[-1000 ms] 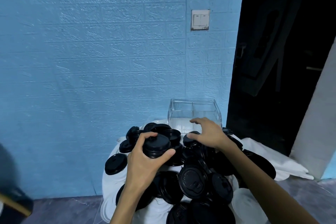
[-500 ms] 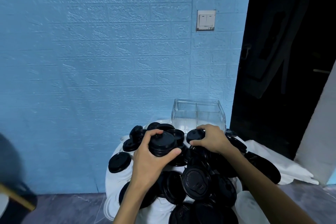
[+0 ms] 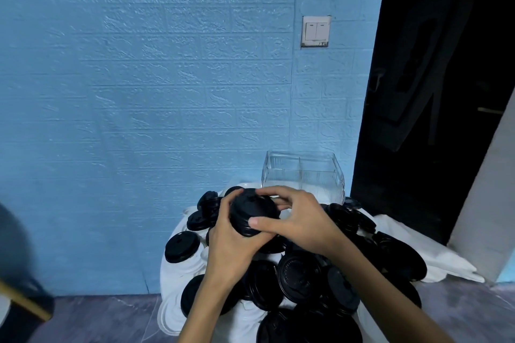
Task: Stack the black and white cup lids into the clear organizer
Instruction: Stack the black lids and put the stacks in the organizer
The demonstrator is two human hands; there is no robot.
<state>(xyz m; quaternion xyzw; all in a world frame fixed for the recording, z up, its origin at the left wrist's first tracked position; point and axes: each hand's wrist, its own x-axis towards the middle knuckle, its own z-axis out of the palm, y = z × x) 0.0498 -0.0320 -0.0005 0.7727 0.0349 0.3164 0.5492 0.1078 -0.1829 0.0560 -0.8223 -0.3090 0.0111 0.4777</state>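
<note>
Item 1: stack of black lids point(image 3: 252, 210), raised above the heap in front of me. My left hand point(image 3: 232, 248) grasps it from below and the left side, fingers curled round its lower edge. My right hand point(image 3: 299, 218) grips the same stack from the right, thumb point(image 3: 264, 222) pressed on the near rim and fingers arched over the far side (how many lids it holds I cannot tell).

Item 2: loose black lids point(image 3: 299, 276), a heap covering the table top, overlapping, some tilted on edge. One lies apart at the left edge point(image 3: 181, 248).

Item 3: white lids point(image 3: 178, 273), showing beneath and around the black ones along the left and lower front.

Item 4: clear organizer point(image 3: 302, 175), upright at the far side of the heap, just beyond my hands; a divider splits it into compartments. Contents unclear through the ribbed walls.

Item 5: white cloth point(image 3: 418, 250), under the heap, trailing off to the right.

Item 6: blue wall point(image 3: 139, 92) with a light switch point(image 3: 316, 31); dark doorway point(image 3: 446, 64) to the right.
</note>
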